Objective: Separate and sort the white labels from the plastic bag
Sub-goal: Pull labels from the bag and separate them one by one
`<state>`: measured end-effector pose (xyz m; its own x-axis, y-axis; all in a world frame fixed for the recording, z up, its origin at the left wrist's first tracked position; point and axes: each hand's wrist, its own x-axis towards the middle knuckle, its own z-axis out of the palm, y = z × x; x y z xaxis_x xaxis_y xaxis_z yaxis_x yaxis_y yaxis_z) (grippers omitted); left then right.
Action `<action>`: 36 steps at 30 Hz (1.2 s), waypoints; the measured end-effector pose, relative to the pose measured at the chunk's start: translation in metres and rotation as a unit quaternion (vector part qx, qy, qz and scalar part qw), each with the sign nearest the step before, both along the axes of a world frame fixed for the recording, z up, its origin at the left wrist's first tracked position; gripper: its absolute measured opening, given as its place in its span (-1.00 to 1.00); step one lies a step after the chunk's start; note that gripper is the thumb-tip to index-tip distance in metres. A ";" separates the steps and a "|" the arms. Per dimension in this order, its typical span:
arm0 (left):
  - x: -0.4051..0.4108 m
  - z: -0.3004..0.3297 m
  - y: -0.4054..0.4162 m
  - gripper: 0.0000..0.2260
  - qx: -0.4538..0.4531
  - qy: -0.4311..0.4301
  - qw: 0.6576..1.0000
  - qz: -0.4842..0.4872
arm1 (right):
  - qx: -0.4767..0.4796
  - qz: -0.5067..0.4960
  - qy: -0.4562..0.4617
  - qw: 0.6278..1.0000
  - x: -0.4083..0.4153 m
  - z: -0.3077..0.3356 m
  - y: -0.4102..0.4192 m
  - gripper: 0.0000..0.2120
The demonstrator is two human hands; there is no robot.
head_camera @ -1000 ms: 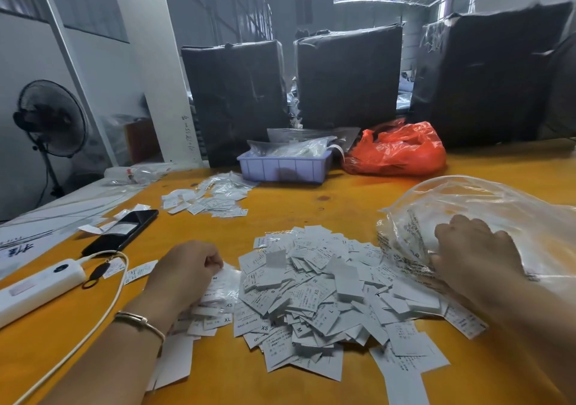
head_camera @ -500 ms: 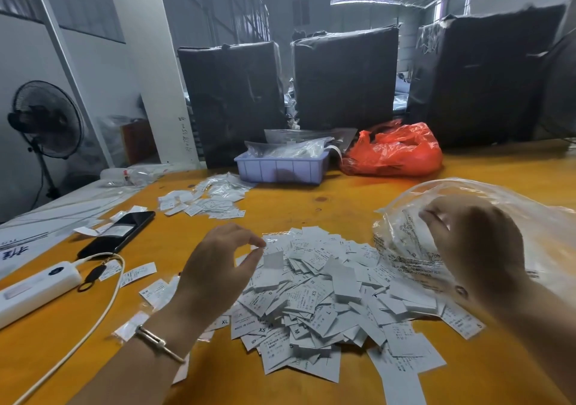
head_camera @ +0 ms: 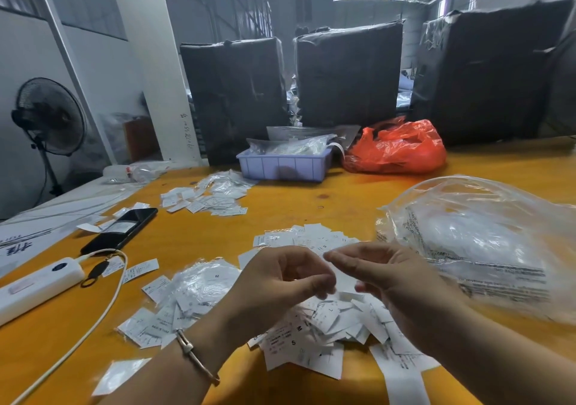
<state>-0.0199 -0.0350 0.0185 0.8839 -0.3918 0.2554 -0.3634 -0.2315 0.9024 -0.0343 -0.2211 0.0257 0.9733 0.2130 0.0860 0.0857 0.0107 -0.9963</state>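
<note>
Both hands hover together over the heap of white labels [head_camera: 314, 320] at 6 o'clock on the orange table [head_camera: 311, 205]. The left hand [head_camera: 274, 286] has its fingers curled, thumb meeting fingertips; whether its grip pinches a label I cannot tell, for the spot is blurred. The right hand [head_camera: 392, 283] lies loosely curled, fingers pointing toward 9 o'clock, its grip holding nothing that shows. The clear plastic bag [head_camera: 480, 242] sits at 3 o'clock, just beside the heap. A smaller group of labels in clear sleeves [head_camera: 190, 292] lies at 8 o'clock (one reads M), another sorted group [head_camera: 205, 197] at 11 o'clock. A black phone [head_camera: 124, 228] and a white power strip [head_camera: 34, 286] lie toward 9 o'clock; a blue tray [head_camera: 280, 166] and a red bag [head_camera: 396, 147] stand at 12 o'clock.
</note>
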 end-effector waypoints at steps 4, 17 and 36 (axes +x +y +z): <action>0.003 0.001 0.007 -0.94 -0.045 -0.001 0.998 0.046 | -0.060 -0.059 -0.044 0.995 0.014 -0.003 -0.014 -0.66; 0.007 0.001 0.016 -0.95 -0.070 0.014 0.988 0.140 | -0.447 -0.079 -0.296 0.840 0.027 -0.025 -0.021 -0.89; 0.005 0.008 0.019 -0.85 -0.161 0.146 0.976 0.017 | 0.126 -0.019 -0.017 0.992 0.019 0.003 -0.030 -0.69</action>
<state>-0.0153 -0.0156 0.0268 0.9487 -0.3012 0.0966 -0.0777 0.0743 0.9942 -0.0157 -0.2513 0.0283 0.9760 0.1429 0.1641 0.1238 0.2556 -0.9588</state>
